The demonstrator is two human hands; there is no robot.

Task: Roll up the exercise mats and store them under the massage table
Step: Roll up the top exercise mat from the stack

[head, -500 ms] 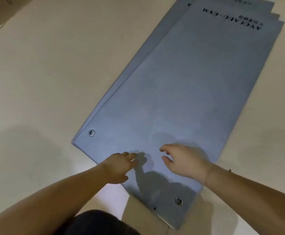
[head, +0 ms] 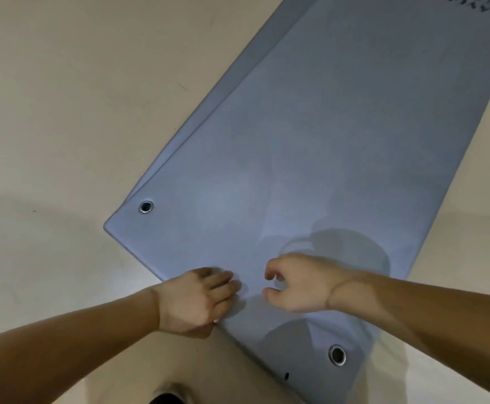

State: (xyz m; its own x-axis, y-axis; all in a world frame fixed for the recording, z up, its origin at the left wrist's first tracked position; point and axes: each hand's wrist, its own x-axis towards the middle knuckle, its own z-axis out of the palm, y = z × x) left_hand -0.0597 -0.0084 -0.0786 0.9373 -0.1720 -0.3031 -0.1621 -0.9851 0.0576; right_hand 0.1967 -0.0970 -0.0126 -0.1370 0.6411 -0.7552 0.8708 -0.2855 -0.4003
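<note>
Mats [head: 325,170] lie stacked flat on the floor [head: 63,112]. Left grip [head: 197,301] lies on the near edge, whether pinching I cannot tell; right grip [head: 296,282] hovers loosely curled, empty. Best spread both wider, then roll tight, square.

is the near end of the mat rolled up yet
No, the top mat lies flat all the way to its near edge.
</note>
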